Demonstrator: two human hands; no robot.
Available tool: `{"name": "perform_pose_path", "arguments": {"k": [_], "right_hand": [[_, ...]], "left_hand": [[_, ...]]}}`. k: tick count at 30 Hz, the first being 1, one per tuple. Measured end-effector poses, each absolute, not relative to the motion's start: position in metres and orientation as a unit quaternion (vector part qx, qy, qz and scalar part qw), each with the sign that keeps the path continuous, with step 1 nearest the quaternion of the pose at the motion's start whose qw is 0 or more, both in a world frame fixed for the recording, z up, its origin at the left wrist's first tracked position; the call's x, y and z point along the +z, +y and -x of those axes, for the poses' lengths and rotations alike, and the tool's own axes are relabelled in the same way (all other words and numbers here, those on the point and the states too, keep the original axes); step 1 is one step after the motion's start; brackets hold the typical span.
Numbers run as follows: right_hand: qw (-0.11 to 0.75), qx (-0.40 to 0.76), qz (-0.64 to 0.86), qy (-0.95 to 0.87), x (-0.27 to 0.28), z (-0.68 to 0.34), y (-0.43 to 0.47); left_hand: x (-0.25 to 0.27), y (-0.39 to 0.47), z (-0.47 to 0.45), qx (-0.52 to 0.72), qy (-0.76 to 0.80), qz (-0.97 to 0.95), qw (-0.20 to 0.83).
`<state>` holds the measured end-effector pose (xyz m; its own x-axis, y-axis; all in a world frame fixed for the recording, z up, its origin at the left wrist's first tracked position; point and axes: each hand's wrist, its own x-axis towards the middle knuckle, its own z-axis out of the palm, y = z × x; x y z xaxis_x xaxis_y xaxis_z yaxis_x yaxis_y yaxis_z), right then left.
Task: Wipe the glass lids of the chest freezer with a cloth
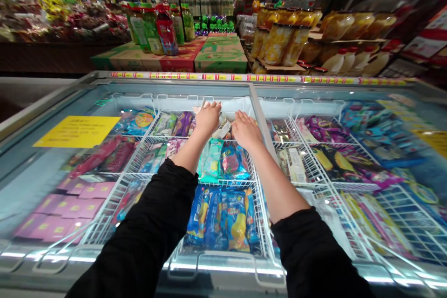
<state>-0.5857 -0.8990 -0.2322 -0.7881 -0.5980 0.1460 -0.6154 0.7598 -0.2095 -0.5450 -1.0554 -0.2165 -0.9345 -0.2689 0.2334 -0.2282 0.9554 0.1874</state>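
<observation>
My left hand [208, 120] reaches over the far baskets of a chest freezer, palm down with its fingers stretched forward. Beside it on the right, my right hand [246, 130] lies flat with fingers slightly apart, close to the lid frame [259, 114]. No item shows in either hand. Whether they rest on glass or hang over the goods is hard to tell. Below them are a pale wrapped ice cream [222, 128], a teal packet [211, 160] and a blue round-print packet [230, 162]. Blue ice cream packets [235, 219] fill the nearest basket.
White wire baskets [265, 214] divide the freezer. Pink boxes [66, 209] lie at left under a yellow sign [77, 131]. Purple packets [324, 129] are at right. Behind the price-label rail [230, 77] stand bottles [166, 32] on cartons [220, 53] and jars of yellow fruit [279, 44].
</observation>
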Motion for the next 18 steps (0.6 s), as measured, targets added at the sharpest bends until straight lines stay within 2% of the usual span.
{"name": "perform_pose_path", "arguments": {"k": [5,11,18], "right_hand": [[0.039,0.123,-0.317,-0.940,-0.231,0.584,-0.900],[0.032,0.126,-0.318,-0.939,-0.230,0.583,-0.900],[0.032,0.135,-0.317,-0.938,-0.230,0.585,-0.899]], "left_hand": [[-0.220,-1.037,0.539,-0.064,-0.984,-0.105,0.131],[-0.216,-1.044,0.565,-0.112,-0.987,-0.057,0.096],[-0.215,-1.065,0.575,-0.115,-0.981,-0.118,0.106]]}}
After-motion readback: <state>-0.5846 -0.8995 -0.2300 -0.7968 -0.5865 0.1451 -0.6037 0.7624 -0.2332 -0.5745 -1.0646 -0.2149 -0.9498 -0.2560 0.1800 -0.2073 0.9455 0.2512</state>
